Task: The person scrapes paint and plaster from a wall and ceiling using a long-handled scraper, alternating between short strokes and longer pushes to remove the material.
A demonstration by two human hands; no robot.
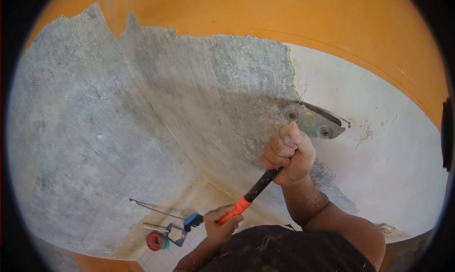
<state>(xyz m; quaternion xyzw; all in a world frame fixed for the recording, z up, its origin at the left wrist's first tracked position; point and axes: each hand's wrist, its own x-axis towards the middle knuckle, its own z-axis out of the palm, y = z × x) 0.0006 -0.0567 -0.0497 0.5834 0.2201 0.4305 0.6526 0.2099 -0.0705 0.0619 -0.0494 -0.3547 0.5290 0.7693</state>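
A long-handled wall scraper slants up across the view, with a black shaft and an orange grip near its lower end. My left hand is wrapped round the orange grip. Higher up, my right hand is closed round the shaft just below the scraper's wide head, which bears two screws. The head lies at the wall, where bare grey plaster meets a white painted part. Pale dust covers my right hand's fingers and forearm.
Orange paint runs along the top of the walls, above a ragged edge. A wall corner runs down to a tiled floor. On the floor are a red round container, a dustpan and a blue-and-black brush.
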